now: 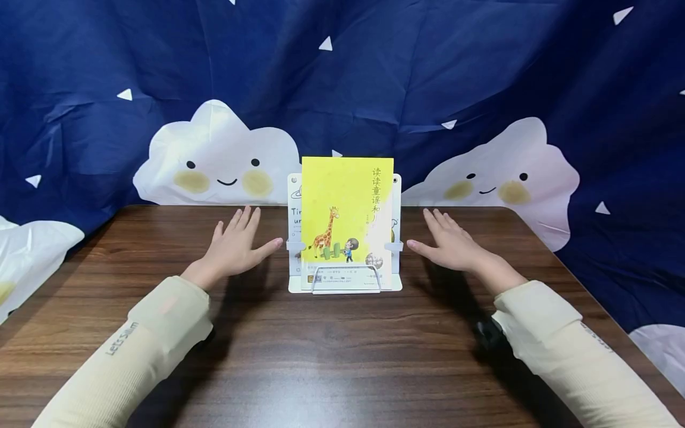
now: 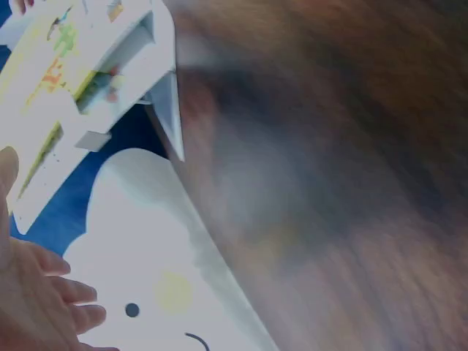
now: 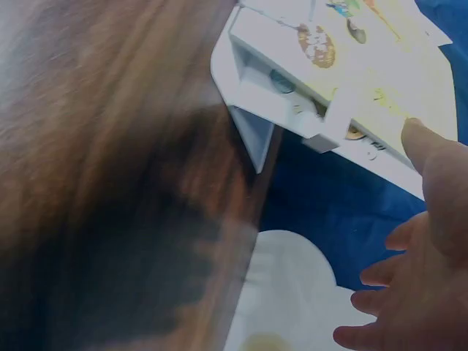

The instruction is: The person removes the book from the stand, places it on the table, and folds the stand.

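Note:
A yellow book (image 1: 348, 196) with a giraffe and a child on its cover stands upright on a white book stand (image 1: 294, 267). A wire bar at the bottom and a clip at each side hold it there. My left hand (image 1: 238, 245) is spread out left of the stand, thumb toward it, with a gap between. On the opposite side my right hand (image 1: 452, 245) is spread likewise, apart from the stand and holding nothing. Both wrist views show the stand's side, with the left hand (image 2: 36, 292) and right hand (image 3: 417, 270) at the frame edges.
The stand rests on a dark wood table (image 1: 332, 356), toward its far edge. Behind hangs a navy curtain (image 1: 364, 77) printed with smiling white clouds and small triangles. Both forearms wear cream sleeves (image 1: 134, 351).

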Tool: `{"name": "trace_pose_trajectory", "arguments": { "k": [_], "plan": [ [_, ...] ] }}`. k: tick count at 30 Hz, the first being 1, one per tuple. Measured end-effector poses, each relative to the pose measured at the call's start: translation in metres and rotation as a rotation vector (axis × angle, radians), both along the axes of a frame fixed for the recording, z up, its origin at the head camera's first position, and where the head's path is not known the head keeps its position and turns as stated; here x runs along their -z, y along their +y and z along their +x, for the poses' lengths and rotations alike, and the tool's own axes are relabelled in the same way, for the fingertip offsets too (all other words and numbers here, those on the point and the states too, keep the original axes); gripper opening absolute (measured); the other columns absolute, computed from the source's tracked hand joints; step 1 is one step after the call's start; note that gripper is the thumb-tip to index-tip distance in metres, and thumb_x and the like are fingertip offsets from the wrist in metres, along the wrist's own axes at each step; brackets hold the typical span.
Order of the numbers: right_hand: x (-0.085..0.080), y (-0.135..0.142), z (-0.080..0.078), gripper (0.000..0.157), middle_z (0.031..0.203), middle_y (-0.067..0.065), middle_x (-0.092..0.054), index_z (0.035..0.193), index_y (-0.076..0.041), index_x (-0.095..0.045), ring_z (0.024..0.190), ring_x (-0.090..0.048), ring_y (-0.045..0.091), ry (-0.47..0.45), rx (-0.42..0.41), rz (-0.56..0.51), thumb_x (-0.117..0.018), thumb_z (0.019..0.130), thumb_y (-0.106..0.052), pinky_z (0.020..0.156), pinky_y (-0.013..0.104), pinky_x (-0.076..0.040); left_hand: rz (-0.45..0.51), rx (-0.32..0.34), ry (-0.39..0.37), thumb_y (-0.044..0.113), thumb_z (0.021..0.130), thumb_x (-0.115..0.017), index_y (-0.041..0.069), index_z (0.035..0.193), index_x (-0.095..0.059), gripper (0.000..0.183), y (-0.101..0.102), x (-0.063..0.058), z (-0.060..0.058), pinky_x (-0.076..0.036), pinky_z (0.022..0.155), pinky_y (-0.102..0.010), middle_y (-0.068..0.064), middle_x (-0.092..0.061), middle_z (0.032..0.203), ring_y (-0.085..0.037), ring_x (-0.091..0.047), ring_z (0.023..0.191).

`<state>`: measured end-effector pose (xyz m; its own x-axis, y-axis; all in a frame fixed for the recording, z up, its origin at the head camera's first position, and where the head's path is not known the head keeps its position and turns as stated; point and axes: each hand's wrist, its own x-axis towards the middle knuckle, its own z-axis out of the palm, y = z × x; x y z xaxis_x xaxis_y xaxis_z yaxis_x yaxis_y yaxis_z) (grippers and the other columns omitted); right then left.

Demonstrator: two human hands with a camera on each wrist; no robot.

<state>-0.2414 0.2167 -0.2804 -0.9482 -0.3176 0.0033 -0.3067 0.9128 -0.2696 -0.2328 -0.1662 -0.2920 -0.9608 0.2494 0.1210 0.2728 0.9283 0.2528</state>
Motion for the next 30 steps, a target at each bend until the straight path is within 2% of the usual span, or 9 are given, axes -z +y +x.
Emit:
{"name": "trace_pose_trajectory", "arguments": {
  "k": [8,11,16,21,26,30],
  "plan": [
    [-0.012,-0.016,-0.006,0.080,0.136,0.028,-0.011,0.133,0.008,-0.012,0.124,-0.009,0.039,0.083,-0.039,-0.091,-0.045,0.085,-0.046,0.096,0.052,-0.012,0.173,0.045,0.157,0.053,0.083,-0.042,-0.002,0.135,-0.014,0.081,0.014,-0.010,-0.002,-0.017,0.097,-0.046,-0.019,-0.021,0.137,-0.031,-0.020,0.123],
    [-0.015,-0.022,-0.007,0.080,0.136,0.027,-0.014,0.133,0.008,-0.014,0.124,-0.011,0.038,0.091,-0.027,-0.130,-0.046,0.084,-0.047,0.097,0.050,-0.014,0.222,0.040,0.177,0.051,0.082,-0.044,0.000,0.136,-0.014,0.080,0.018,-0.011,-0.002,-0.022,0.097,-0.042,-0.017,-0.023,0.137,-0.030,-0.024,0.122],
    [-0.015,-0.032,-0.010,0.077,0.134,0.025,-0.021,0.132,0.008,-0.020,0.123,-0.016,0.036,0.131,0.014,-0.202,-0.049,0.083,-0.044,0.097,0.047,-0.017,0.288,0.014,0.179,0.051,0.082,-0.046,0.000,0.135,-0.018,0.079,0.026,-0.014,-0.003,-0.023,0.097,-0.039,-0.017,-0.025,0.136,-0.028,-0.025,0.122],
    [-0.011,-0.042,-0.012,0.072,0.132,0.023,-0.028,0.131,0.005,-0.026,0.122,-0.022,0.035,0.160,0.075,-0.290,-0.051,0.083,-0.043,0.096,0.046,-0.021,0.372,-0.002,0.177,0.042,0.082,-0.052,-0.001,0.133,-0.024,0.072,0.035,-0.015,-0.003,-0.027,0.095,-0.041,-0.018,-0.034,0.131,-0.030,-0.032,0.118],
    [-0.004,-0.051,-0.012,0.062,0.124,0.021,-0.041,0.126,0.004,-0.036,0.115,-0.034,0.032,0.211,0.129,-0.436,-0.055,0.082,-0.035,0.091,0.044,-0.028,0.502,-0.016,0.209,0.030,0.082,-0.056,-0.001,0.128,-0.033,0.061,0.043,-0.010,-0.006,-0.033,0.088,-0.041,-0.018,-0.049,0.115,-0.029,-0.043,0.107],
    [0.003,-0.056,-0.011,0.050,0.110,0.018,-0.052,0.119,0.001,-0.045,0.101,-0.048,0.029,0.257,0.167,-0.570,-0.059,0.081,-0.029,0.082,0.040,-0.038,0.613,-0.017,0.245,0.023,0.081,-0.057,-0.002,0.123,-0.041,0.051,0.050,-0.002,-0.008,-0.039,0.082,-0.037,-0.016,-0.055,0.105,-0.025,-0.051,0.096]
  ]
}}
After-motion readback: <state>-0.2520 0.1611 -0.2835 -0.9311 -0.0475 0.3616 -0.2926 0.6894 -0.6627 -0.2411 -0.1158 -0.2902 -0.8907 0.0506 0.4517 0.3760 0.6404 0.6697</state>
